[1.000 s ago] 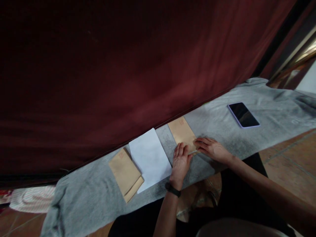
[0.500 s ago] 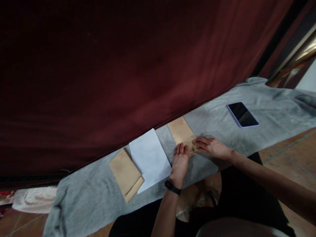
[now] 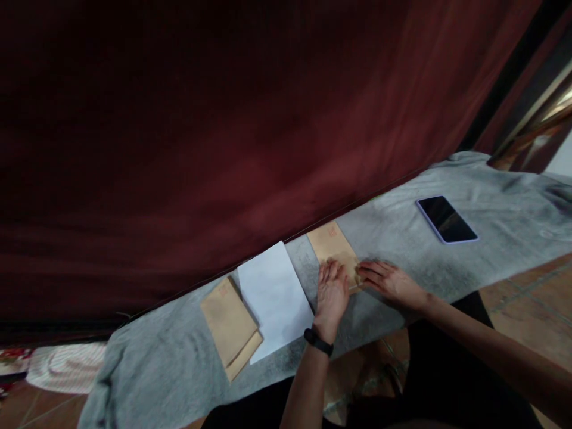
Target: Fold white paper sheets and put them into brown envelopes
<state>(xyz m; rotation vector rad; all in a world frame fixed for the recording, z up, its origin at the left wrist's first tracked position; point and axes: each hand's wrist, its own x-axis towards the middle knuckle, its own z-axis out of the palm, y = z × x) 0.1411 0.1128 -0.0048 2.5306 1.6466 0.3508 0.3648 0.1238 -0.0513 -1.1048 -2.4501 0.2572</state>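
At lower centre, your left hand (image 3: 333, 293) lay with fingers extended on the flat tan paper envelope (image 3: 336, 245); your right hand (image 3: 394, 283) met its right edge, whether pinching I couldn't tell. Work there looked unfinished, its near end's closure unclear; toward lower left, white rectangular paper (image 3: 274, 301) and overlapping tan paper envelopes (image 3: 230, 322) lay untouched.

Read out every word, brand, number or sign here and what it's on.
No text is readable.
Red mark on the right brown envelope: too small and blurred.
Similar red mark on the left brown envelope: too small and blurred.
White paper and phone: no writing visible.
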